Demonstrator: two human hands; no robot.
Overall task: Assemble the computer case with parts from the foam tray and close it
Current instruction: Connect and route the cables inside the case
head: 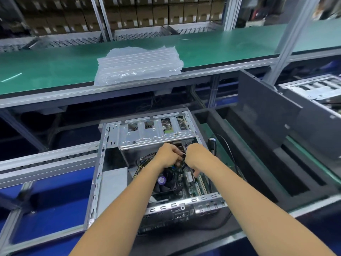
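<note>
An open metal computer case (103, 163) lies on its side in front of me, with the motherboard (177, 183) and a purple-capped cooler (162, 180) showing inside. Both hands reach into it just below the silver drive cage (147, 135). My left hand (167, 154) and my right hand (197, 156) meet over a black cable bundle (183, 157) and pinch it with curled fingers. The cable ends are hidden behind the fingers. To the right lies the black foam tray (258, 163) with long slots.
A dark grey side panel (267, 106) leans upright in the foam tray. A black-handled tool (211, 143) with a cord stands by the case's right wall. Clear plastic bags (138, 65) are stacked on the green shelf (46, 71) above. Another case (313, 89) sits at far right.
</note>
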